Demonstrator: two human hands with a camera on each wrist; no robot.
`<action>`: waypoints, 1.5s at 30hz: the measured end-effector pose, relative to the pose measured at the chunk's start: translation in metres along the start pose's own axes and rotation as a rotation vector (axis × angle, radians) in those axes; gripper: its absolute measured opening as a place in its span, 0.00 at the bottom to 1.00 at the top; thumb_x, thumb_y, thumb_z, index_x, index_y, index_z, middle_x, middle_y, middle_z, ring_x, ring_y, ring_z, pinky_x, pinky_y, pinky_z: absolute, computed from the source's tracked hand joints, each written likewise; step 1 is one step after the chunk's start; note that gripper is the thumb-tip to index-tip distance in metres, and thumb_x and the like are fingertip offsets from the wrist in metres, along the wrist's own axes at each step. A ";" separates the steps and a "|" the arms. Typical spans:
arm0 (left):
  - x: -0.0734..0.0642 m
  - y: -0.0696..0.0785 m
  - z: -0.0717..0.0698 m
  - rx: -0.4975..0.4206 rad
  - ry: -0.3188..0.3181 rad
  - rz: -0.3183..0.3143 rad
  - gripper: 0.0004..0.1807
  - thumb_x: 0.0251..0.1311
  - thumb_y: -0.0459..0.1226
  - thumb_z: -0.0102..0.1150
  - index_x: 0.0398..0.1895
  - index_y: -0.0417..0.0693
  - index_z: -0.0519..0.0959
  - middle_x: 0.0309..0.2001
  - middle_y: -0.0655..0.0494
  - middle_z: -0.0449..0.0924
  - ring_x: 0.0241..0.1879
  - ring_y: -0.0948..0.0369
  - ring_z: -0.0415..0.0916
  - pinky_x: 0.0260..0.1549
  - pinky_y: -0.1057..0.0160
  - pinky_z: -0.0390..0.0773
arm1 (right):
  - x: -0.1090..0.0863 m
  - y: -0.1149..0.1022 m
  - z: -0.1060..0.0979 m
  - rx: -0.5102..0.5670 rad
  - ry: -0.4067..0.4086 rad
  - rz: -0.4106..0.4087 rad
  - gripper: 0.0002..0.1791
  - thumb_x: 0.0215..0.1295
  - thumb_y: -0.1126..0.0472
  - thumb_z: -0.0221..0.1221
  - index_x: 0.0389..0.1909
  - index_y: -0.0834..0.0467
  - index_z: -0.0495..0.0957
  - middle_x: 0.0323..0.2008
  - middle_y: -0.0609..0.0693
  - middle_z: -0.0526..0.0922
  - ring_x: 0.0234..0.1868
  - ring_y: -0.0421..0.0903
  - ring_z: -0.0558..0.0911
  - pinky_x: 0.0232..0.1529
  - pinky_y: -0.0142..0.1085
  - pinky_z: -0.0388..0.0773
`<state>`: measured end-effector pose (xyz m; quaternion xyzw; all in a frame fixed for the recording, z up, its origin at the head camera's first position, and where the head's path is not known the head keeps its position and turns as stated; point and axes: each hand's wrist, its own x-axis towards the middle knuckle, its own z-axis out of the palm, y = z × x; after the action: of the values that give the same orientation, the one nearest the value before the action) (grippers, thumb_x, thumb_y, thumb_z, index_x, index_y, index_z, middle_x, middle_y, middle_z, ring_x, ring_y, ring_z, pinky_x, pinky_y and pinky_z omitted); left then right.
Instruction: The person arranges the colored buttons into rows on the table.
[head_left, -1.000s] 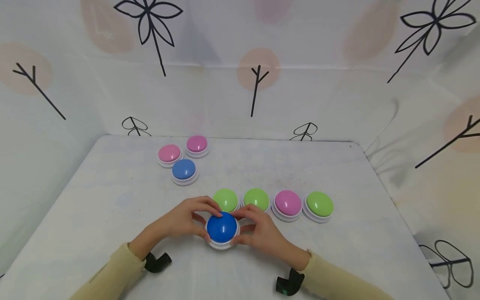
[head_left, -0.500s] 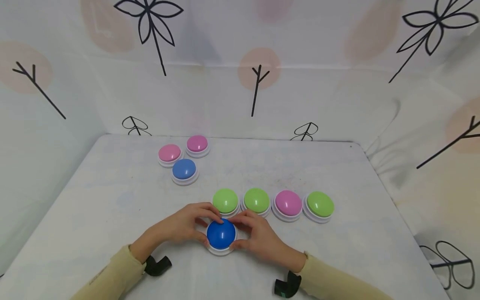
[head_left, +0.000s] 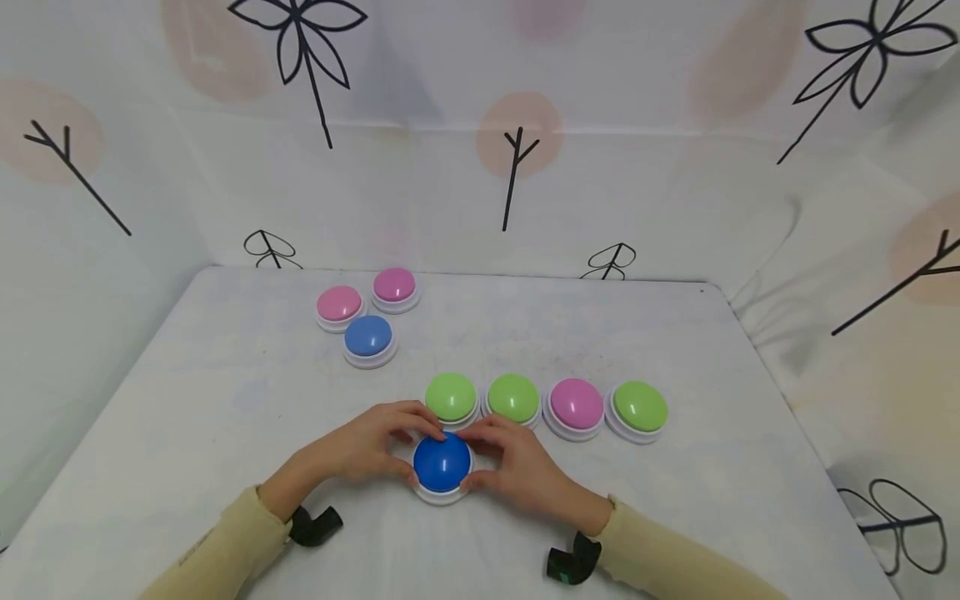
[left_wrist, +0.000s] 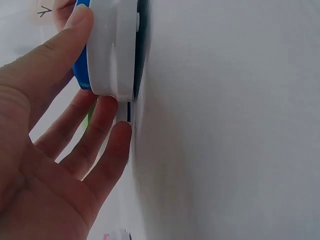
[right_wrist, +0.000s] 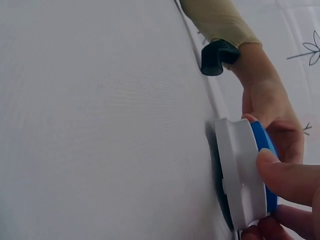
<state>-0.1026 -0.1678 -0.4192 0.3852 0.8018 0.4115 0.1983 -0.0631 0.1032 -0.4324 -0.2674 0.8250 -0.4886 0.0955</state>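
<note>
Since the left hand (head_left: 363, 446) and right hand (head_left: 528, 471) both grasp the blue button (head_left: 442, 462) with curved fingers (head_left: 411, 409), just nearer the person than the leftmost green button (head_left: 451, 397), matched, gentle pressure should keep it level without nudging that neighbour.

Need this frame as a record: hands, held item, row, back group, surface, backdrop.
left hand: grips left side of glossy blue dome button with round white base
right hand: grips its right side
row, left to right: first green dome button, second green dome button, pink dome button, last green dome button
back group: left pink button, right pink button, lighter-blue button
surface: white tabletop
backdrop: white printed sheet
</note>
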 end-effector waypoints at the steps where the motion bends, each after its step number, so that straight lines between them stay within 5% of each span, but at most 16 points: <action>1: 0.000 0.001 0.000 0.008 -0.004 0.002 0.27 0.51 0.44 0.76 0.57 0.61 0.81 0.58 0.65 0.74 0.59 0.61 0.70 0.57 0.57 0.75 | 0.000 0.000 0.000 -0.013 -0.001 -0.003 0.29 0.49 0.60 0.78 0.55 0.56 0.83 0.46 0.44 0.79 0.51 0.44 0.81 0.55 0.32 0.77; 9: -0.004 0.002 -0.006 0.027 0.008 0.013 0.25 0.53 0.42 0.75 0.57 0.61 0.81 0.56 0.67 0.76 0.56 0.62 0.72 0.56 0.57 0.76 | -0.003 -0.003 -0.007 -0.083 0.000 0.031 0.27 0.52 0.59 0.76 0.55 0.54 0.82 0.47 0.44 0.80 0.50 0.42 0.81 0.53 0.36 0.79; 24: -0.010 0.002 -0.029 0.029 0.103 -0.049 0.24 0.58 0.37 0.71 0.58 0.53 0.79 0.51 0.57 0.81 0.50 0.56 0.77 0.52 0.49 0.79 | 0.020 -0.011 -0.018 0.091 0.032 0.000 0.19 0.58 0.61 0.72 0.49 0.57 0.80 0.46 0.49 0.81 0.49 0.49 0.81 0.53 0.43 0.80; 34: -0.019 -0.017 -0.054 0.132 0.262 -0.108 0.24 0.58 0.39 0.72 0.58 0.49 0.80 0.54 0.55 0.80 0.50 0.60 0.77 0.49 0.51 0.81 | 0.068 -0.026 -0.020 0.039 0.065 0.043 0.20 0.59 0.62 0.71 0.52 0.57 0.80 0.46 0.45 0.80 0.50 0.46 0.80 0.55 0.41 0.79; 45: -0.027 -0.039 -0.079 0.174 0.455 -0.127 0.27 0.58 0.36 0.71 0.61 0.43 0.77 0.64 0.50 0.70 0.61 0.51 0.68 0.47 0.48 0.81 | 0.128 -0.024 -0.008 0.034 0.063 0.033 0.20 0.62 0.61 0.69 0.55 0.59 0.79 0.47 0.50 0.79 0.53 0.54 0.80 0.55 0.34 0.77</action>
<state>-0.1538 -0.2436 -0.4046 0.2473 0.8808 0.4037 0.0040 -0.1651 0.0321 -0.3941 -0.2368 0.8234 -0.5091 0.0820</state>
